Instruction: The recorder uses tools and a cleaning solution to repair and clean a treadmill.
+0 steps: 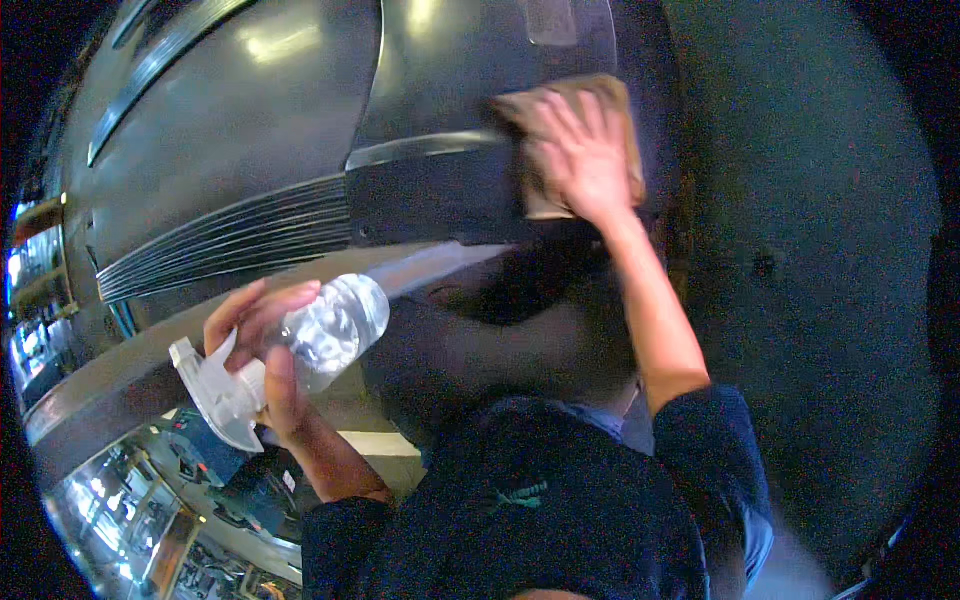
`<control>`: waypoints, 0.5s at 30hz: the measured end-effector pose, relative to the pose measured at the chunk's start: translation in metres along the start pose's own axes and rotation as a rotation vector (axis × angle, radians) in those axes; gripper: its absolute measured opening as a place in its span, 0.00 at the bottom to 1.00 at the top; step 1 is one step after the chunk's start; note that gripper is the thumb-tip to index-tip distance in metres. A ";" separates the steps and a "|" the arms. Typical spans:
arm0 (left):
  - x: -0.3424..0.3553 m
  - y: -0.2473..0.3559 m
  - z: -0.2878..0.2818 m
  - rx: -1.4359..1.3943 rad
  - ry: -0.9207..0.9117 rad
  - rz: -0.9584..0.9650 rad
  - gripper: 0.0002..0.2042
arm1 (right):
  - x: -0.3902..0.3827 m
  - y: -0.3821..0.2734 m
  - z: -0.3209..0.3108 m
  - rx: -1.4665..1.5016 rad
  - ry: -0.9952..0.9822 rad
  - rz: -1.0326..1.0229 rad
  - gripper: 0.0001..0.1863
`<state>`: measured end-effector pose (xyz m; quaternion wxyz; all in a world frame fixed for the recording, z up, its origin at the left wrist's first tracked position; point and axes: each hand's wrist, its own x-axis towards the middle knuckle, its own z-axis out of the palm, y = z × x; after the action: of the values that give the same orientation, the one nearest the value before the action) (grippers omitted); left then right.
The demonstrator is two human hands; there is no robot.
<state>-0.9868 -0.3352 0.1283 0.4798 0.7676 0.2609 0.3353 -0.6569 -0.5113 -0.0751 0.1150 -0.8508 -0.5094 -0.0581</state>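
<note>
My left hand (265,350) is wrapped round a clear spray bottle (335,325). The bottle is tilted, its white trigger head (215,395) toward the lower left and its round base toward the upper right. Further right and farther from me, my right hand (590,160) lies with fingers spread on a folded brown cloth (630,140), pressing it against a dark, smooth panel (430,190). That hand is slightly blurred. Part of the cloth is hidden beneath the palm.
Left of the dark panel is a ribbed strip (230,240) with fine parallel lines. A grey rail (140,360) runs below it. Dark floor or wall surface (800,300) fills the right side. Blurred equipment and bright lights (110,510) show at the lower left.
</note>
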 end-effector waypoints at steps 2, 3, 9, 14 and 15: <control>-0.001 0.000 0.006 -0.051 0.040 -0.009 0.32 | -0.003 0.045 0.003 -0.092 -0.009 0.094 0.27; 0.002 0.003 0.006 -0.047 0.047 -0.018 0.32 | 0.012 0.072 0.012 -0.112 0.048 0.150 0.28; 0.016 -0.008 0.008 0.002 -0.074 0.042 0.35 | 0.139 0.007 0.049 -0.238 0.118 0.180 0.39; 0.014 -0.008 0.007 -0.046 -0.042 -0.019 0.31 | 0.064 -0.123 0.050 0.160 -0.117 -0.252 0.30; 0.009 -0.009 0.003 -0.076 -0.030 -0.029 0.27 | 0.038 -0.111 0.033 0.232 -0.108 -0.257 0.29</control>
<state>-0.9796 -0.3261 0.1216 0.5176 0.7499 0.2517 0.3263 -0.7368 -0.4202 -0.0836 0.1766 -0.7617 -0.6226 0.0326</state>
